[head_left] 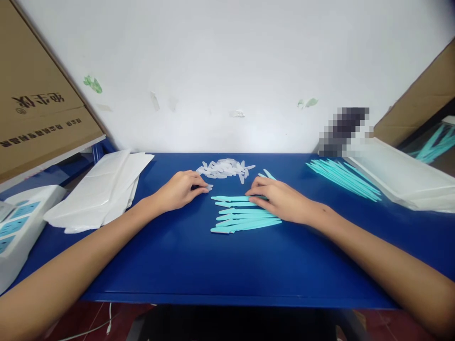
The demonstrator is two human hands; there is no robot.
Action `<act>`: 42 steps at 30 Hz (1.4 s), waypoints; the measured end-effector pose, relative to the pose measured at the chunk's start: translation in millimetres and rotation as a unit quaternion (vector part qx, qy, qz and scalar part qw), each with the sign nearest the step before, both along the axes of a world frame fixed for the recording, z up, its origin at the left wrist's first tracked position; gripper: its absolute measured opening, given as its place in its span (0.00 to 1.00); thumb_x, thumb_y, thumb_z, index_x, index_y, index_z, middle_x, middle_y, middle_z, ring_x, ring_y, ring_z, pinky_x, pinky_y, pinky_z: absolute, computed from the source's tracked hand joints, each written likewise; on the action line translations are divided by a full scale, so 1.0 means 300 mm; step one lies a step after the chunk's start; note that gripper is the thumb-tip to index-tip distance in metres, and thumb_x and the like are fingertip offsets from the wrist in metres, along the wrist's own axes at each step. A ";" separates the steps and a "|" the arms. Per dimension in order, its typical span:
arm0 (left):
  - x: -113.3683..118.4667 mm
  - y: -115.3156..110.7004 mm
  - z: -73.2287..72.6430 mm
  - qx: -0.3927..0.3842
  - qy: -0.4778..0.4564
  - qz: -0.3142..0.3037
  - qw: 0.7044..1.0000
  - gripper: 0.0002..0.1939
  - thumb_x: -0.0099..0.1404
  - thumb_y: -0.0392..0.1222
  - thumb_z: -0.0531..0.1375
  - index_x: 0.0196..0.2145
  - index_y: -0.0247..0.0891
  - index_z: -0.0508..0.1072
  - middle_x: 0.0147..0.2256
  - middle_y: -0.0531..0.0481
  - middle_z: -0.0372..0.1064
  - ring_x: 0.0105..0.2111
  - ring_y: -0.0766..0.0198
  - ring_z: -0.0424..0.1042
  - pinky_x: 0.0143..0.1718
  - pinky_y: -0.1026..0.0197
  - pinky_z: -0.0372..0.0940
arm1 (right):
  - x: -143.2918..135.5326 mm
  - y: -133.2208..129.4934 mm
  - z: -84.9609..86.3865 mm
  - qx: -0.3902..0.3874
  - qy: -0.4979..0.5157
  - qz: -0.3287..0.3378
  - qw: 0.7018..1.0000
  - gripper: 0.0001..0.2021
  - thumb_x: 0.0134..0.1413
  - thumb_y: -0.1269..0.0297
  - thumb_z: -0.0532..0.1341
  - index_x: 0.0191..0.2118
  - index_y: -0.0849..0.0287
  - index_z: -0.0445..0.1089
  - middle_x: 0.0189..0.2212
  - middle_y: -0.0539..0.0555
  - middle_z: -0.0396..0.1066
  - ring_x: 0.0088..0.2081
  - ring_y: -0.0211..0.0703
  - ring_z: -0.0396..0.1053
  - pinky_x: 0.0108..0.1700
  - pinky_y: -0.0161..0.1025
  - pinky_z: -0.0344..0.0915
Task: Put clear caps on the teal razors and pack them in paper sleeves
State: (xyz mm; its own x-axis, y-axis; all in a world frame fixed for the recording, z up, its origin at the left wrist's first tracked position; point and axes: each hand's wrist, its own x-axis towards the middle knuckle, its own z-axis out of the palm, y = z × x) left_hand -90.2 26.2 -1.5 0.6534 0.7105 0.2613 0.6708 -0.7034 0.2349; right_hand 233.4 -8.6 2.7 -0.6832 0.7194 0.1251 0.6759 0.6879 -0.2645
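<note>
My left hand [183, 189] is closed, with thumb and fingertips pinching a small translucent blade cap [210, 187]. My right hand [280, 201] grips the handle of a teal eyebrow razor [232, 199], whose blade end points left toward the cap but stays apart from it. Just below lie several more teal eyebrow razors [249, 221] in a rough row, blade ends to the left. Behind both hands is a heap of loose translucent caps [223, 168]. Two teal ends [268, 174] stick out beyond my right hand, the rest of them hidden.
A bundle of teal razors [344, 180] lies at the right beside a translucent plastic bag [401, 175]. White plastic bags [95, 189] and a power strip [24, 222] sit on the left of the blue table [227, 274]. Cardboard boxes [42, 90] flank it; a wall stands behind.
</note>
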 end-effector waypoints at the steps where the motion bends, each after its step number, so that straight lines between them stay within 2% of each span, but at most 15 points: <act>1: 0.003 0.001 0.006 -0.008 -0.002 0.003 1.000 0.18 0.74 0.51 0.56 0.45 0.40 0.83 0.42 0.45 0.80 0.41 0.56 0.76 0.44 0.56 0.69 | -0.004 0.003 0.000 0.000 -0.001 0.003 1.000 0.18 0.72 0.59 0.52 0.52 0.59 0.77 0.47 0.61 0.72 0.45 0.50 0.72 0.45 0.45 0.67; 5: 0.017 0.004 0.018 -0.033 -0.023 0.013 0.999 0.15 0.72 0.49 0.58 0.44 0.39 0.82 0.41 0.46 0.80 0.39 0.58 0.77 0.42 0.58 0.69 | -0.022 0.019 0.016 -0.024 0.002 0.009 1.000 0.16 0.70 0.60 0.54 0.49 0.59 0.77 0.47 0.61 0.72 0.45 0.50 0.72 0.46 0.46 0.67; 8: 0.015 0.003 0.009 -0.038 -0.039 0.021 0.998 0.14 0.71 0.48 0.59 0.43 0.39 0.82 0.41 0.46 0.80 0.38 0.59 0.77 0.40 0.59 0.69 | -0.041 0.033 0.048 -0.061 -0.003 0.006 0.998 0.12 0.66 0.62 0.57 0.44 0.59 0.77 0.44 0.60 0.75 0.43 0.50 0.72 0.43 0.44 0.67; 14: -0.005 -0.007 -0.025 0.012 -0.032 0.010 0.999 0.18 0.73 0.47 0.58 0.56 0.39 0.74 0.41 0.45 0.79 0.40 0.59 0.77 0.43 0.59 0.70 | -0.059 0.042 0.096 -0.118 -0.031 0.008 0.992 0.08 0.61 0.64 0.58 0.40 0.59 0.73 0.40 0.58 0.74 0.37 0.46 0.71 0.38 0.41 0.66; 16: -0.008 -0.010 -0.031 0.037 -0.002 0.006 0.999 0.18 0.74 0.46 0.56 0.58 0.39 0.72 0.41 0.44 0.77 0.40 0.58 0.77 0.42 0.59 0.70 | -0.051 0.041 0.087 -0.106 -0.029 0.012 0.994 0.08 0.62 0.62 0.57 0.40 0.58 0.72 0.41 0.59 0.74 0.38 0.47 0.71 0.40 0.43 0.66; 20: -0.001 -0.013 -0.030 0.085 0.055 -0.006 0.995 0.16 0.76 0.44 0.52 0.55 0.38 0.71 0.41 0.43 0.75 0.40 0.57 0.75 0.41 0.59 0.68 | -0.019 0.036 0.050 -0.022 -0.030 -0.013 0.999 0.11 0.67 0.59 0.53 0.40 0.57 0.70 0.41 0.59 0.74 0.42 0.51 0.71 0.47 0.49 0.65; 23: 0.006 -0.014 -0.019 0.094 0.080 -0.012 0.992 0.15 0.76 0.41 0.48 0.52 0.37 0.71 0.42 0.42 0.74 0.40 0.55 0.73 0.41 0.57 0.67 | 0.010 0.031 0.032 0.009 -0.024 -0.046 0.999 0.13 0.70 0.57 0.50 0.43 0.57 0.69 0.39 0.58 0.76 0.40 0.51 0.72 0.44 0.48 0.65; 27: 0.008 -0.017 -0.001 0.059 0.093 -0.013 0.994 0.15 0.75 0.38 0.46 0.45 0.37 0.72 0.40 0.42 0.70 0.36 0.56 0.70 0.37 0.57 0.65 | 0.038 0.035 0.024 0.011 0.019 -0.090 0.996 0.15 0.70 0.57 0.51 0.50 0.58 0.69 0.41 0.59 0.79 0.36 0.49 0.75 0.37 0.44 0.66; 31: 0.007 -0.021 0.008 0.012 0.059 -0.003 0.998 0.14 0.73 0.38 0.48 0.39 0.39 0.73 0.37 0.45 0.69 0.34 0.59 0.69 0.36 0.58 0.63 | 0.041 0.042 0.016 0.034 0.054 -0.076 0.995 0.18 0.70 0.59 0.51 0.56 0.58 0.72 0.45 0.59 0.79 0.42 0.51 0.77 0.44 0.45 0.70; 35: 0.009 -0.023 0.016 -0.009 0.020 0.019 1.000 0.14 0.69 0.37 0.49 0.34 0.38 0.75 0.34 0.47 0.71 0.31 0.61 0.70 0.35 0.59 0.64 | 0.039 0.037 0.013 0.076 0.069 -0.051 0.993 0.19 0.71 0.61 0.49 0.54 0.59 0.75 0.48 0.61 0.78 0.47 0.53 0.76 0.49 0.48 0.70; 39: -0.002 -0.018 0.024 -0.043 -0.004 0.041 0.998 0.15 0.65 0.37 0.52 0.39 0.37 0.79 0.36 0.47 0.75 0.30 0.62 0.72 0.34 0.60 0.66 | 0.040 0.028 0.018 0.081 0.065 -0.054 0.993 0.19 0.70 0.62 0.49 0.54 0.61 0.74 0.48 0.62 0.77 0.47 0.53 0.75 0.49 0.48 0.70; 42: -0.018 -0.011 0.032 -0.071 -0.011 0.032 0.997 0.16 0.66 0.40 0.55 0.45 0.37 0.80 0.38 0.46 0.75 0.32 0.62 0.73 0.36 0.60 0.68 | 0.036 0.022 0.018 0.070 0.053 -0.044 0.995 0.18 0.70 0.63 0.50 0.54 0.61 0.74 0.49 0.62 0.77 0.47 0.53 0.75 0.49 0.48 0.70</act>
State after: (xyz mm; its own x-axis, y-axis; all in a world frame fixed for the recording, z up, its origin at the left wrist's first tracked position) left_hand -95.7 23.0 8.1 0.6010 0.7813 0.1682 0.7070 -0.6179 0.3440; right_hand 244.1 -2.0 8.2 -0.5959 0.7463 0.2966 0.7086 0.6624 -0.2430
